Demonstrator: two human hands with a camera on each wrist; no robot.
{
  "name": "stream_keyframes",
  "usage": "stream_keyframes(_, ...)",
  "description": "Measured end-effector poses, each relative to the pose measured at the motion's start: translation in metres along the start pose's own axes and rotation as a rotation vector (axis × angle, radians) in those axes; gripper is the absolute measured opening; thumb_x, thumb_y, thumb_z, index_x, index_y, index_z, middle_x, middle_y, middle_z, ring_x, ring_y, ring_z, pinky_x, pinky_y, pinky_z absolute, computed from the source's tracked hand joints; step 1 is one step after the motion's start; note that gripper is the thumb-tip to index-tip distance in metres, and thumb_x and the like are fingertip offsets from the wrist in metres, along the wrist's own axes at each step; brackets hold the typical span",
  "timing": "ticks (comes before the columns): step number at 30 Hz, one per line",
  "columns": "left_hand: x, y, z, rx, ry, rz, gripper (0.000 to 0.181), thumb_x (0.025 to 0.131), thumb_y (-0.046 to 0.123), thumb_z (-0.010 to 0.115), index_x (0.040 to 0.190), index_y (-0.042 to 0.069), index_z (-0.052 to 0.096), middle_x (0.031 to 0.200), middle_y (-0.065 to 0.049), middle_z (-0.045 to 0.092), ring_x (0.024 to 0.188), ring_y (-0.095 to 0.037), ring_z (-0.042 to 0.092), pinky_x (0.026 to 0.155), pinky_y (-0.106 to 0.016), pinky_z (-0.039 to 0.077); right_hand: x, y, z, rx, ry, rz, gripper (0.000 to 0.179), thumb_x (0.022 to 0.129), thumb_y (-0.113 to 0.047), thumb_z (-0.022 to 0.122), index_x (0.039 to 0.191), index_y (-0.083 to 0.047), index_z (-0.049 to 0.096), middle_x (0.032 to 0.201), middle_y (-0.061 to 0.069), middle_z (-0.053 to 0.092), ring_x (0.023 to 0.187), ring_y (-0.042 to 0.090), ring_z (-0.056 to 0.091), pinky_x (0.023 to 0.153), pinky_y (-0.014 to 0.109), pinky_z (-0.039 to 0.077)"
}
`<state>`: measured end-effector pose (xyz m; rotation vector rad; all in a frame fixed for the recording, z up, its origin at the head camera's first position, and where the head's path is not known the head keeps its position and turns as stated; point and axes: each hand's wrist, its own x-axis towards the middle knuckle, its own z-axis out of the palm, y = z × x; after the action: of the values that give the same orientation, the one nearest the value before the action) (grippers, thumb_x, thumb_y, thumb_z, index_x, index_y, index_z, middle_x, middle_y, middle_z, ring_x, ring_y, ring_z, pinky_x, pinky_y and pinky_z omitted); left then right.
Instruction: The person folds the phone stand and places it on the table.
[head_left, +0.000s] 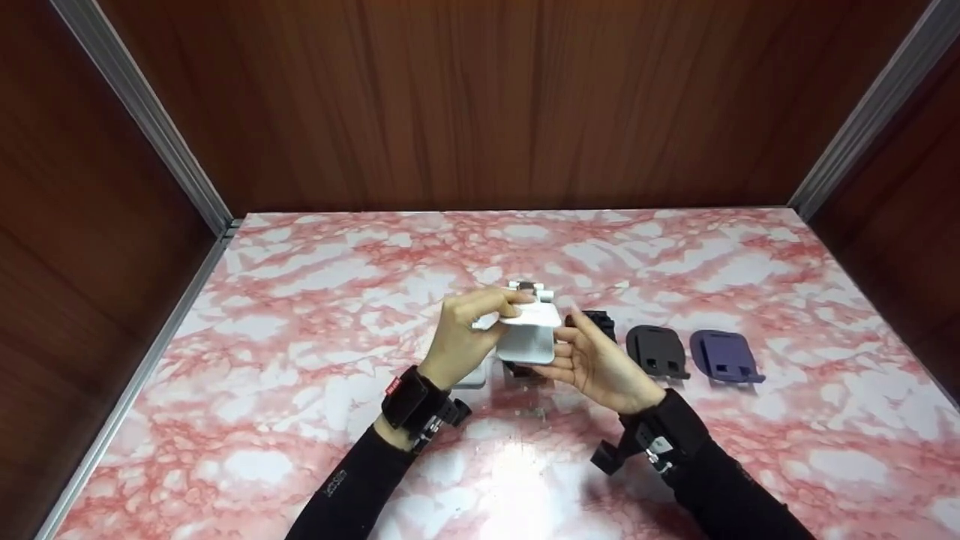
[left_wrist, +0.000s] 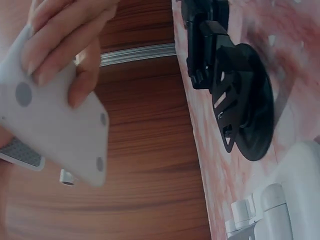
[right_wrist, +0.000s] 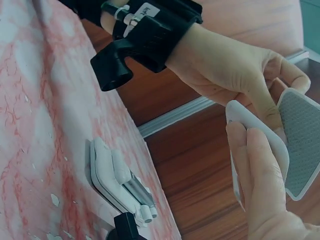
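A white folding phone stand [head_left: 527, 345] is held up above the table between both hands, its plates spread apart. My left hand [head_left: 469, 326] pinches the upper white plate from the left. My right hand [head_left: 596, 367] holds the lower plate from the right, fingers against its underside. That underside, with round grey pads, faces the left wrist view as a white plate [left_wrist: 60, 125]. In the right wrist view a grey textured panel [right_wrist: 304, 145] shows on one plate. The hinge end [head_left: 530, 287] points away from me.
A black stand [head_left: 602, 322], a dark grey stand [head_left: 658, 351] and a purple stand [head_left: 725, 355] lie to the right. Another white stand [right_wrist: 115, 180] rests on the table, mostly hidden by my left hand in the head view. Wood-grain panels [head_left: 480, 105] enclose the table.
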<state>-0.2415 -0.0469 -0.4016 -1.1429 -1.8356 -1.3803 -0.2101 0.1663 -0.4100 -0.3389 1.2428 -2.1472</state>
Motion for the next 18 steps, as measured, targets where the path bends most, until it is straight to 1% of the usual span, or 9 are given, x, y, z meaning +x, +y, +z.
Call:
stream_keyframes(3,0.000,0.001,0.002,0.000,-0.017,0.039,0.031,0.069,-0.027,0.063,0.074,0.003,0.062,0.100,-0.008,0.073,0.099,-0.020,0.068,0.085,-0.029,0.055,-0.001,0.000,-0.001,-0.026,-0.036,-0.034,0.077,0.105,-0.047,0.027,0.145,0.017,0.012,0.128,0.022,0.058,0.116,0.029,0.059,0.106,0.040,0.040)
stream_keyframes(6,-0.001,0.001,0.003,0.011,-0.026,0.051,0.032,0.069,-0.028,0.062,0.076,0.003,0.062,0.101,-0.008,0.073,0.099,-0.020,0.068,0.085,-0.028,0.055,-0.001,0.001,-0.003,-0.032,-0.062,-0.069,0.072,0.105,-0.039,0.038,0.144,0.017,0.016,0.128,0.023,0.058,0.118,0.030,0.058,0.107,0.041,0.038)
stream_keyframes(8,-0.002,0.001,0.003,0.014,-0.041,0.048,0.032,0.069,-0.028,0.062,0.077,0.003,0.061,0.102,-0.007,0.072,0.100,-0.020,0.067,0.086,-0.028,0.054,0.000,0.002,-0.004,-0.020,-0.075,-0.085,0.065,0.105,-0.032,0.042,0.144,0.015,0.022,0.128,0.024,0.058,0.119,0.031,0.057,0.107,0.042,0.038)
stream_keyframes(10,-0.003,-0.001,0.003,-0.004,-0.064,0.035,0.030,0.070,-0.025,0.066,0.081,0.003,0.062,0.103,-0.007,0.072,0.099,-0.019,0.067,0.086,-0.028,0.054,0.000,0.003,-0.005,0.004,-0.081,-0.086,0.057,0.105,-0.028,0.044,0.142,0.013,0.029,0.128,0.023,0.058,0.119,0.032,0.057,0.107,0.041,0.038)
stream_keyframes(12,-0.003,-0.002,0.000,-0.038,-0.090,0.017,0.026,0.073,-0.015,0.074,0.088,0.003,0.064,0.104,-0.006,0.071,0.097,-0.019,0.066,0.084,-0.029,0.055,0.000,0.003,-0.006,0.014,-0.090,-0.085,0.050,0.105,-0.025,0.043,0.140,0.010,0.036,0.127,0.022,0.059,0.119,0.031,0.057,0.107,0.041,0.038)
stream_keyframes(13,-0.002,-0.002,-0.001,-0.059,-0.095,0.006,0.025,0.074,-0.007,0.077,0.093,0.003,0.065,0.105,-0.007,0.071,0.097,-0.019,0.066,0.084,-0.030,0.055,0.000,0.003,-0.006,0.017,-0.094,-0.086,0.047,0.105,-0.024,0.043,0.139,0.009,0.039,0.127,0.022,0.060,0.119,0.031,0.057,0.108,0.041,0.038)
stream_keyframes(15,-0.001,-0.002,-0.004,-0.105,-0.092,-0.036,0.027,0.080,0.006,0.077,0.103,0.000,0.065,0.109,-0.011,0.069,0.099,-0.021,0.065,0.087,-0.035,0.055,0.000,0.002,-0.007,0.019,-0.106,-0.086,0.043,0.105,-0.023,0.042,0.137,0.006,0.044,0.127,0.021,0.060,0.119,0.031,0.057,0.108,0.041,0.037)
stream_keyframes(16,0.000,-0.001,-0.005,-0.105,-0.081,-0.073,0.031,0.083,0.013,0.075,0.109,-0.001,0.064,0.112,-0.012,0.068,0.102,-0.022,0.065,0.089,-0.036,0.054,0.000,0.002,-0.007,0.018,-0.113,-0.088,0.042,0.105,-0.023,0.043,0.136,0.005,0.045,0.126,0.021,0.060,0.119,0.031,0.057,0.108,0.041,0.037)
stream_keyframes(18,0.003,0.003,-0.007,-0.087,-0.060,-0.184,0.041,0.088,0.023,0.068,0.120,-0.001,0.060,0.121,-0.014,0.064,0.113,-0.022,0.060,0.098,-0.038,0.049,-0.001,0.001,-0.008,0.010,-0.121,-0.094,0.039,0.105,-0.023,0.043,0.134,0.003,0.048,0.126,0.020,0.061,0.118,0.030,0.058,0.108,0.042,0.037)
